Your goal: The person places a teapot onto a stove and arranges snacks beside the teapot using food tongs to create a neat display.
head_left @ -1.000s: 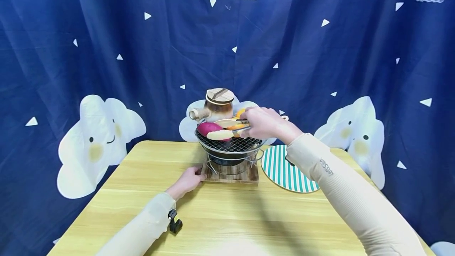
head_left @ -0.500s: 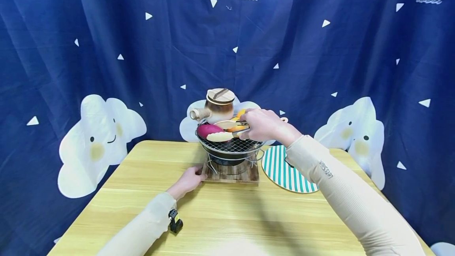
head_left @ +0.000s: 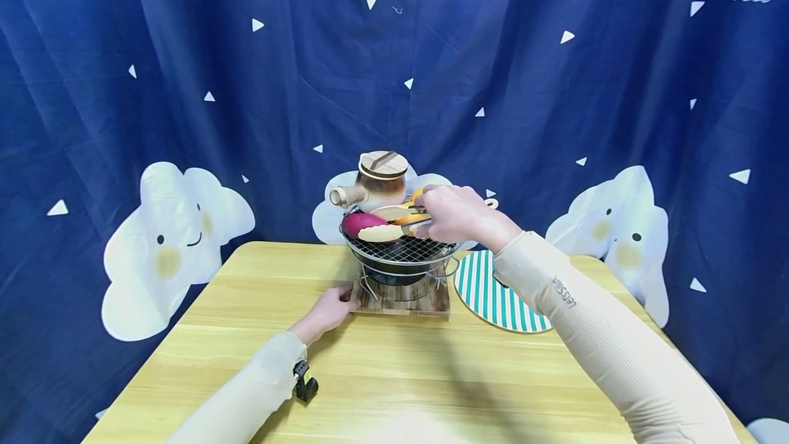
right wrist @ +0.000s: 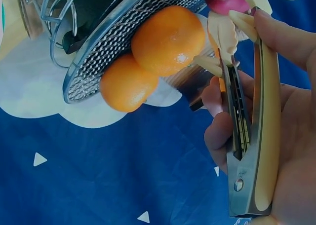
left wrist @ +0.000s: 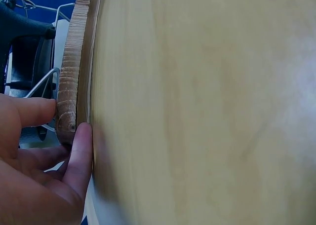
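My left hand (head_left: 327, 310) pinches the near left corner of the wooden board (left wrist: 71, 62), its thumb on top and a finger beneath. On that board stands a round black grill with a wire mesh rack (head_left: 413, 250). Above the rack my right hand (head_left: 459, 212) grips cream-tipped tongs (right wrist: 266, 126). The tongs' tips lie either side of a purple-red oval food piece (head_left: 362, 225), overlapping its right end in the head view. Two oranges (right wrist: 168, 40) rest on the mesh, partly hidden behind the right hand in the head view.
At the rack's back stands a brown clay pot (head_left: 381, 190) with a wooden lid and a side handle pointing left. A round green-and-white striped mat (head_left: 499, 300) lies right of the grill, under the right forearm. A blue curtain (head_left: 296, 88) hangs behind the table.
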Demonstrator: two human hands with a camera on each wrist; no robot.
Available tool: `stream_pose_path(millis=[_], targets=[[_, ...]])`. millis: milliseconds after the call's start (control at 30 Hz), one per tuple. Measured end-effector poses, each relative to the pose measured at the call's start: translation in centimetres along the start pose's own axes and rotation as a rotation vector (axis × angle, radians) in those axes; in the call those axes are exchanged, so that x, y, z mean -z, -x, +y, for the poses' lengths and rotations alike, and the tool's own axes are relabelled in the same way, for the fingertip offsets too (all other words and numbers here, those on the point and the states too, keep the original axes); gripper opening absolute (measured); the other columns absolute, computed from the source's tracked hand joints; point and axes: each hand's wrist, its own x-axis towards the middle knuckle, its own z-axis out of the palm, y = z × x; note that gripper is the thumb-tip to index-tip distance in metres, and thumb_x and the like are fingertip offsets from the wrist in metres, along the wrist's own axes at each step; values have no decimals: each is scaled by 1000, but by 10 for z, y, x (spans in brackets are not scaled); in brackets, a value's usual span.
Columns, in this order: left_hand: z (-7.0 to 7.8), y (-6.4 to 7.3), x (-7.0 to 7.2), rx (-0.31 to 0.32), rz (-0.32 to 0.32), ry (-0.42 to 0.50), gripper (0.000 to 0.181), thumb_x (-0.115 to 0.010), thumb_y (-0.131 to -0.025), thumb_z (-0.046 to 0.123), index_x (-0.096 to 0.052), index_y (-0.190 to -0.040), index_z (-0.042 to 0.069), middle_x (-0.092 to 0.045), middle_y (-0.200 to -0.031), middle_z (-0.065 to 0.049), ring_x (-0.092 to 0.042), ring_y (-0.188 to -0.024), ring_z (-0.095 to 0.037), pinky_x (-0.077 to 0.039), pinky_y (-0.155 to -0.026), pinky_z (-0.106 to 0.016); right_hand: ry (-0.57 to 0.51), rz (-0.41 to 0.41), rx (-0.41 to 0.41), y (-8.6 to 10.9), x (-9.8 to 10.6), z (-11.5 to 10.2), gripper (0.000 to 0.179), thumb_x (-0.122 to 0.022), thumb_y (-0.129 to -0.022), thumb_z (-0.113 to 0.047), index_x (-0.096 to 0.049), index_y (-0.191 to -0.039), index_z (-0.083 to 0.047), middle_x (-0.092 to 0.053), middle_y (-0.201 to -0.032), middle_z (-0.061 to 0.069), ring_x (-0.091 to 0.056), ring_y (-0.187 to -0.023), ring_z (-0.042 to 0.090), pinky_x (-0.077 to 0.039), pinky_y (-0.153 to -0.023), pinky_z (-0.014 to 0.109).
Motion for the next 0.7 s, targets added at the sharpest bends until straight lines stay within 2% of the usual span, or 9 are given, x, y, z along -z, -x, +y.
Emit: stream_pose_path(millis=[233, 467, 700], targets=[[0, 0, 0, 7, -3, 3, 50, -62, -94, 8, -52, -140, -6, -71, -106, -13, -68, -83, -19, -57, -78, -34, 23, 8, -13, -1, 0, -2, 34, -76, -86, -46, -73, -107, -20, -60, -94, -4, -56, -80, 19, -48, -63, 40], [-1, -1, 1, -11, -8, 13, 45, -62, -92, 8, -57, -135, -5, -69, -98, -10, -64, -79, -17, -54, -71, -30, 27, 3, -36, -1, 2, -4, 28, -76, -85, -47, -70, -96, -22, -59, -93, -5, -56, -81, 19, -48, -65, 41], [-3, -2, 1, -17, -8, 8, 43, -62, -92, 8, -58, -134, -4, -70, -101, -10, -64, -82, -17, -56, -73, -30, 32, -7, -43, -1, 2, -6, 32, -75, -84, -47, -68, -100, -20, -56, -96, -3, -55, -81, 20, -46, -64, 40]])
